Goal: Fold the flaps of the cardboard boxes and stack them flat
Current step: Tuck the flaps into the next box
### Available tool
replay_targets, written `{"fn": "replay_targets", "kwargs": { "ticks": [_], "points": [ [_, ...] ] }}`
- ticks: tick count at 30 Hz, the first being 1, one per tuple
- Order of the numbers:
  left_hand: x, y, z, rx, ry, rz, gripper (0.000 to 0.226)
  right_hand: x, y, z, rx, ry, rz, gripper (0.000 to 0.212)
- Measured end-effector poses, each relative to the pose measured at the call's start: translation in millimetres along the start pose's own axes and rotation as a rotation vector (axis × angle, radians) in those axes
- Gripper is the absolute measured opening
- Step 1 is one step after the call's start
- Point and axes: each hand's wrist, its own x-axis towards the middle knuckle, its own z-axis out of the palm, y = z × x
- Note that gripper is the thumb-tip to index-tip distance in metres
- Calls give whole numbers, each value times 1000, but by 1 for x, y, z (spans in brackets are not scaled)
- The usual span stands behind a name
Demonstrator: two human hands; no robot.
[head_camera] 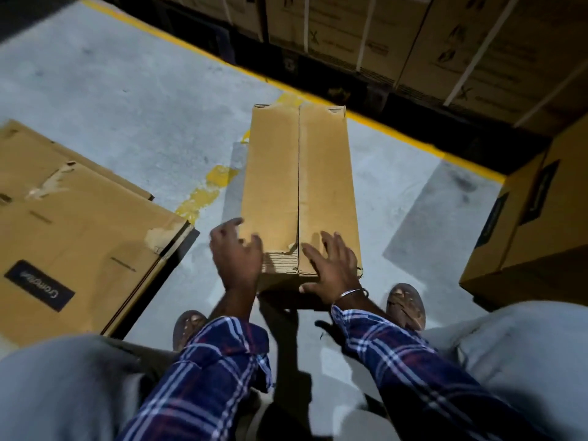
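Both hands' grip wide on box [299, 186] near end, left hand [235, 256] blurred, right hand [331, 268]

The person wears a blue checked shirt with white and red lines on both sleeves [219, 370], grey trousers [57, 386], brown sandals [407, 305], and a thin silver bangle [351, 294] on the right wrist.

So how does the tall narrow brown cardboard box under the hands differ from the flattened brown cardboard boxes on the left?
The tall narrow brown cardboard box stands up from the floor; the flattened brown cardboard boxes lie flat in a pile. Both hands are at the narrow box, none at the pile. The pile shows a dark label, the narrow box's top none. Both are brown corrugated cardboard.
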Motion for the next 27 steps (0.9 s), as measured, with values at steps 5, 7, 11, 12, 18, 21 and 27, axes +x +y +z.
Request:
{"fn": "replay_targets", "kwargs": {
  "ticks": [5,7,11,12,18,21,27],
  "points": [
    [-10,26,-10,471,-461,546,58,-8,-7,3,-2,198,-41,40],
    [-13,24,-4,616,-554,580,75,-5,-7,-5,-38,241,-36,37],
    [-20,9,18,830,-561,612,119,-4,0,-7,-152,146,13,68],
    [-21,4,21,869,-547,621,124,-6,3,-3,-168,133,33,78],
    [-30,-7,30,832,-403,533,107,-7,9,19,-140,149,198,102],
    [-24,-13,26,744,-432,484,111,0,10,17,-51,153,254,98],
    [-22,-28,13,517,-442,307,106,-9,12,14,194,274,227,74]
  ]
}}
